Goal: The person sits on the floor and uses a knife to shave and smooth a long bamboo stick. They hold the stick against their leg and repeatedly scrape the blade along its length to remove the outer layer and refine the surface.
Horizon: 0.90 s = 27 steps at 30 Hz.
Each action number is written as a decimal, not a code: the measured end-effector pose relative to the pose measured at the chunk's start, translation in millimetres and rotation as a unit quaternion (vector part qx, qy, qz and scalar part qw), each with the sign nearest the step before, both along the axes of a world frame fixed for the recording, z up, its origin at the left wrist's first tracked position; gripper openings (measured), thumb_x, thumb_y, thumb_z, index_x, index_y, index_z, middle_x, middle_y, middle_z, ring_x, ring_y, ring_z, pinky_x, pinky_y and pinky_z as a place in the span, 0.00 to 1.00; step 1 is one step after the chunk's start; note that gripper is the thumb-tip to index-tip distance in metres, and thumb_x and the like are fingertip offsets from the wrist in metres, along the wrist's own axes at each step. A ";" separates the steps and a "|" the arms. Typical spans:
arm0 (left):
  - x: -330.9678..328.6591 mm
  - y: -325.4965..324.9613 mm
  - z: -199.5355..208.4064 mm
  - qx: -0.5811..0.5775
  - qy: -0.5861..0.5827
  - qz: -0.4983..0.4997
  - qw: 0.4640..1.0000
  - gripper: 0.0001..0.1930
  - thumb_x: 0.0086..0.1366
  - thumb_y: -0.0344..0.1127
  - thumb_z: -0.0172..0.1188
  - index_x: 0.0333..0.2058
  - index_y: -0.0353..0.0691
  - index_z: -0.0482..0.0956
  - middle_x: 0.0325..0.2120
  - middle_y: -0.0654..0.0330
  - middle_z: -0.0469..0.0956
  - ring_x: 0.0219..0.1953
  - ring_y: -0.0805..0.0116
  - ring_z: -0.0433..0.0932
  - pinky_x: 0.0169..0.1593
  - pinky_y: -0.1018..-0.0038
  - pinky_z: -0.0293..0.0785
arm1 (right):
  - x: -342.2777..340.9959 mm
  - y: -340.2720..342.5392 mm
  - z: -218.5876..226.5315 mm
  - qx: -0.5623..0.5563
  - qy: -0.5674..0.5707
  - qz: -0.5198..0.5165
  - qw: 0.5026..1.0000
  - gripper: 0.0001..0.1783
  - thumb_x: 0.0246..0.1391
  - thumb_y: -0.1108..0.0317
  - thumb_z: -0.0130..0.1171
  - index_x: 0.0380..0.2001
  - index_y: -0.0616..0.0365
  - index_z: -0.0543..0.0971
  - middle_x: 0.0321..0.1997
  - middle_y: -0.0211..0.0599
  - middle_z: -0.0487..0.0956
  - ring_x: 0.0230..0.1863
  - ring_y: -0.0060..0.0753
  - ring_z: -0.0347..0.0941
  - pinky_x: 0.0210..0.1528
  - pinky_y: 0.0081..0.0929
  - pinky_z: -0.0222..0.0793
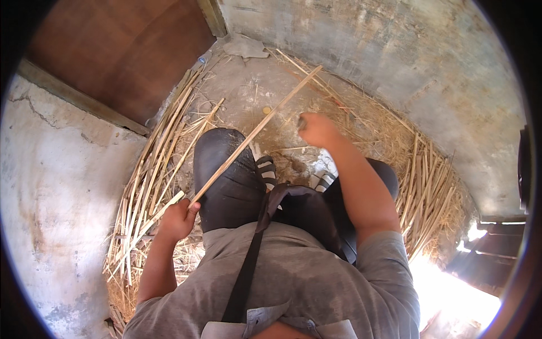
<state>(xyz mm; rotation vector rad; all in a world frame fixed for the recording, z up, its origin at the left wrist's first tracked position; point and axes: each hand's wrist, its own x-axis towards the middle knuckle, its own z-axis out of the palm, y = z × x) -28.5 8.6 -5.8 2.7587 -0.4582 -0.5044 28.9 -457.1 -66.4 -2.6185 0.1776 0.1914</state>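
My left hand (179, 219) is closed around the lower end of a long, pale split-cane or bamboo strip (267, 119). The strip slants up to the right across my left knee, its far end over the floor. To the right of the strip, and apart from it, my right hand (319, 131) is raised between my knees with its fingers curled in. A small dark end shows at those fingers, too small to name. Beside my left hand lies a heap of similar strips (148, 181), partly hidden by the hand and forearm.
More strips (429, 189) lie in a bundle at the right along the stained wall (395, 62). Straw and fibres (378, 121) litter the floor there. A brown panel (118, 51) stands at the back left, a cracked pale wall (56, 186) at the left. My sandalled feet are on the floor.
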 end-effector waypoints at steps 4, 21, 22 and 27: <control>-3.9 -1.0 4.5 0.023 -0.035 -0.006 0.999 0.29 0.74 0.60 0.51 0.28 0.35 0.74 0.21 0.40 0.77 0.29 0.32 0.77 0.33 0.46 0.71 | -5.0 32.6 22.3 -0.020 0.021 0.112 0.993 0.25 0.46 0.64 0.60 0.50 0.56 0.82 0.50 0.55 0.83 0.52 0.58 0.79 0.55 0.49 0.75; 3.6 -5.7 -2.3 0.000 -0.012 0.002 1.000 0.29 0.74 0.59 0.52 0.29 0.34 0.74 0.21 0.39 0.77 0.30 0.32 0.77 0.34 0.47 0.72 | 15.6 -25.5 -33.4 0.022 -0.050 -0.091 0.994 0.24 0.50 0.63 0.60 0.52 0.59 0.81 0.52 0.52 0.83 0.53 0.56 0.79 0.55 0.47 0.76; 2.1 -4.6 0.6 0.006 -0.020 0.001 1.000 0.29 0.74 0.60 0.51 0.29 0.34 0.74 0.21 0.39 0.77 0.30 0.32 0.77 0.34 0.47 0.72 | 18.6 -36.2 -26.4 0.026 -0.032 -0.086 0.995 0.24 0.50 0.63 0.60 0.51 0.59 0.81 0.52 0.53 0.83 0.53 0.56 0.79 0.55 0.47 0.76; 1.6 -5.6 11.3 0.021 -0.009 -0.006 1.000 0.30 0.74 0.61 0.50 0.29 0.34 0.74 0.21 0.40 0.77 0.30 0.33 0.78 0.34 0.47 0.72 | 2.7 0.1 -14.9 0.011 -0.009 -0.017 1.000 0.23 0.49 0.62 0.60 0.49 0.58 0.82 0.50 0.53 0.83 0.51 0.57 0.80 0.55 0.47 0.76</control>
